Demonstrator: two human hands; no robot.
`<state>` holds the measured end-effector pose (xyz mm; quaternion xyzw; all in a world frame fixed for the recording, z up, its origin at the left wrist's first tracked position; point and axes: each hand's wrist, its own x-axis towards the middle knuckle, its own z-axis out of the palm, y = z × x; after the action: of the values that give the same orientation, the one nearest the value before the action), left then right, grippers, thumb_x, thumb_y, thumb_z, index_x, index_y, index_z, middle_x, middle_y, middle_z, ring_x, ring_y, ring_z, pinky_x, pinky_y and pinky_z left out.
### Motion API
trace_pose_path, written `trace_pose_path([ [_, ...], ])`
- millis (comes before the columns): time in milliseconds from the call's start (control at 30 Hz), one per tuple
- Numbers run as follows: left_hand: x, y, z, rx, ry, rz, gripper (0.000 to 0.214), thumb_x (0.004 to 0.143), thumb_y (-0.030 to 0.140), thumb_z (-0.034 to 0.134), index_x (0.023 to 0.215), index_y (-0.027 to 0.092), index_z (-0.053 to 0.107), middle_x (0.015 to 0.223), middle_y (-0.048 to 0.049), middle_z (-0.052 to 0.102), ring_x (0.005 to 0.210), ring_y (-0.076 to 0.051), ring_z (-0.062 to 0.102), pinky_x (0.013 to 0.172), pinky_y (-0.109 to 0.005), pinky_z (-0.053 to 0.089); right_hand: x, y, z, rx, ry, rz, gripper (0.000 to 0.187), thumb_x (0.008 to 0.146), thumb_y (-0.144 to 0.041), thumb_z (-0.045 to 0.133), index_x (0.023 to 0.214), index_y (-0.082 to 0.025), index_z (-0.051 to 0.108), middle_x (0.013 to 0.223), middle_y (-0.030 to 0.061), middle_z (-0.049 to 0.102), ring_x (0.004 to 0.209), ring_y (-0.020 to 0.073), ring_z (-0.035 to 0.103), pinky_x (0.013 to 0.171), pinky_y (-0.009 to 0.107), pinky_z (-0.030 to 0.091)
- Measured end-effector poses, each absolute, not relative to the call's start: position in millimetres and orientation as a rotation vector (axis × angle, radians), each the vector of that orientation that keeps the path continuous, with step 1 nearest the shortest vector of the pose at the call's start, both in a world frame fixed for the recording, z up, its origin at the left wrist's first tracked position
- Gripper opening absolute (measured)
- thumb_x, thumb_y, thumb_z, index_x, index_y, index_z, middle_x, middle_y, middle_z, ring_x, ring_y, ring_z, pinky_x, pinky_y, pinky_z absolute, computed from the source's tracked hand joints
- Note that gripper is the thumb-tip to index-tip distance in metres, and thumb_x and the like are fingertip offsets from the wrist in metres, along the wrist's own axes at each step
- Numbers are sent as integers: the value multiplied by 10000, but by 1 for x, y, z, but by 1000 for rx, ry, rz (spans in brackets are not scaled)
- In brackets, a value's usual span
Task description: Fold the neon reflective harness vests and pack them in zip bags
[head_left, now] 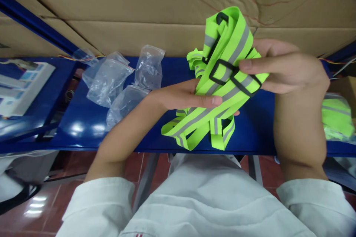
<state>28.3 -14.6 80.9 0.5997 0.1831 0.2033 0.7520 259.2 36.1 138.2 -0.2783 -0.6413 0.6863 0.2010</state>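
Both my hands hold a bundle of neon-green reflective straps (222,81) with grey stripes and black plastic buckles, raised just above the blue table (91,126). My left hand (183,98) lies under the bundle's lower left, thumb pressed on top of the straps. My right hand (283,68) grips the bundle from the right, thumb pinching over a black buckle. The strap loops hang down toward the table's front edge.
Several clear plastic bags (122,81) lie on the table to the left. A white box with printed labels (19,85) sits at far left. More green straps in a bag (336,118) lie at far right. A brown cardboard wall (139,7) stands behind the table.
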Motion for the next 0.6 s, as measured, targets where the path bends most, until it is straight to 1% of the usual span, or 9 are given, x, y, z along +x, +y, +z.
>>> trace_pose_path([
  [100,30,-16,77,1331,485,477,578,806,656,839,1184,220,804,1112,-111,808,1106,-307,772,951,-368,667,258,37,141,-864,-1673,1904,171,681,-372,869,770,-287,749,933,18,807,975,295,788,811,382,677],
  [167,29,-17,77,1361,531,518,535,796,644,853,1136,231,816,1056,-85,815,1073,-292,779,924,-346,675,257,37,141,-905,-1613,1883,124,689,-307,828,719,-256,718,929,41,807,959,302,787,806,403,681],
  [200,29,-17,78,1363,526,526,509,806,620,856,1139,237,815,1078,-81,815,1090,-292,777,930,-345,676,256,36,140,-907,-1591,1872,89,699,-269,803,721,-239,721,931,54,808,928,299,788,778,404,682],
  [267,31,-19,80,1329,471,507,469,829,540,867,1186,244,800,1192,-89,799,1179,-309,755,988,-373,667,253,34,140,-905,-1582,1841,58,715,-222,774,768,-219,752,970,70,811,866,284,781,703,390,673],
  [333,36,-22,82,1267,435,510,455,826,453,893,1212,236,786,1252,-107,782,1217,-328,743,1030,-420,655,251,33,139,-898,-1612,1796,123,701,-241,804,822,-238,777,1024,60,814,857,268,772,685,366,661],
  [400,40,-24,81,1241,482,567,438,802,398,921,1171,203,791,1197,-121,793,1142,-332,770,1015,-449,656,250,33,138,-897,-1672,1758,207,672,-302,858,864,-282,783,1056,29,813,910,259,769,738,347,662],
  [467,43,-25,79,1259,548,607,427,785,393,934,1129,178,799,1104,-122,806,1028,-320,794,966,-449,664,252,34,138,-895,-1735,1734,283,669,-370,893,925,-315,784,1043,7,809,945,260,772,783,351,663],
  [533,41,-24,78,1283,550,579,429,809,414,910,1154,186,798,1064,-117,809,1003,-316,797,946,-443,665,254,35,137,-894,-1801,1720,327,701,-424,900,990,-325,783,1037,8,806,933,268,778,759,365,666],
  [600,38,-22,78,1290,484,498,418,861,425,859,1211,210,784,1068,-108,814,1057,-314,790,982,-437,655,256,35,137,-882,-1848,1693,321,735,-459,890,1005,-319,787,1037,23,806,893,267,780,702,359,657],
])
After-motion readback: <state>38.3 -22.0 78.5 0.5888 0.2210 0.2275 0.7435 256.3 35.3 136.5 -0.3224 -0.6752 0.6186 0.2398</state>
